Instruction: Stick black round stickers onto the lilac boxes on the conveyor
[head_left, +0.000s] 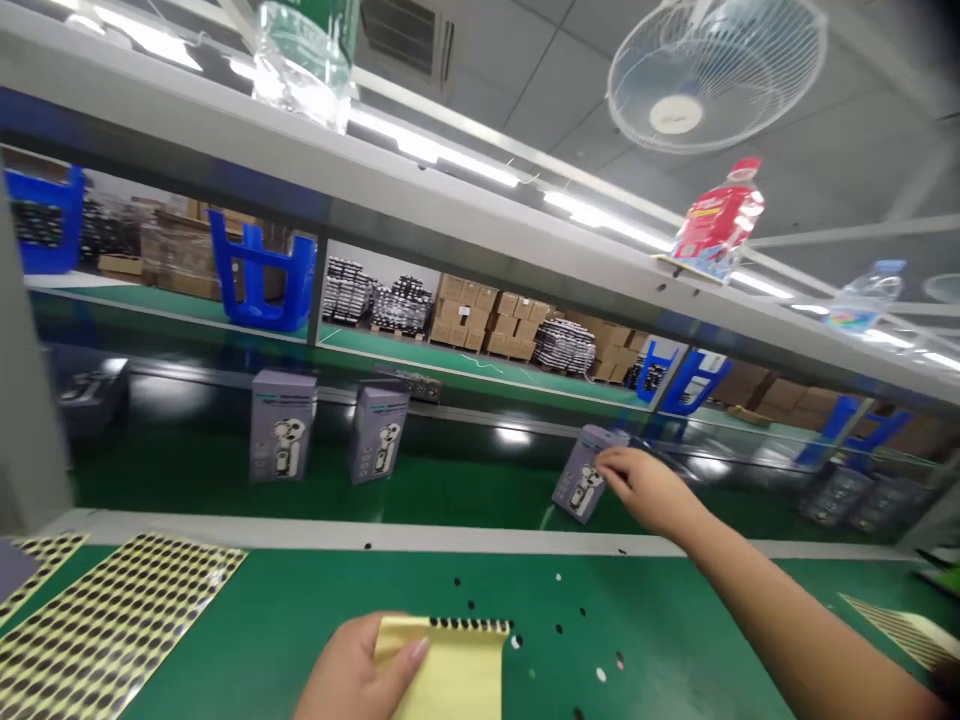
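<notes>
My left hand is closed on a yellow sticker sheet, thumb on top. A row of black round dots runs along the sheet's folded upper edge. My right hand reaches out over the dark green belt, its fingers pinched together against the upper right side of a grey-purple printed box. Whether a small piece sits between those fingertips is hidden. Two similar boxes, a nearer-left box and a middle box, stand upright on the belt to the left.
Sheets of black dots lie on the green table at left, another sheet at right. Loose dots are scattered mid-table. A white ledge borders the belt. Overhead, a shelf carries bottles, including a red-labelled bottle.
</notes>
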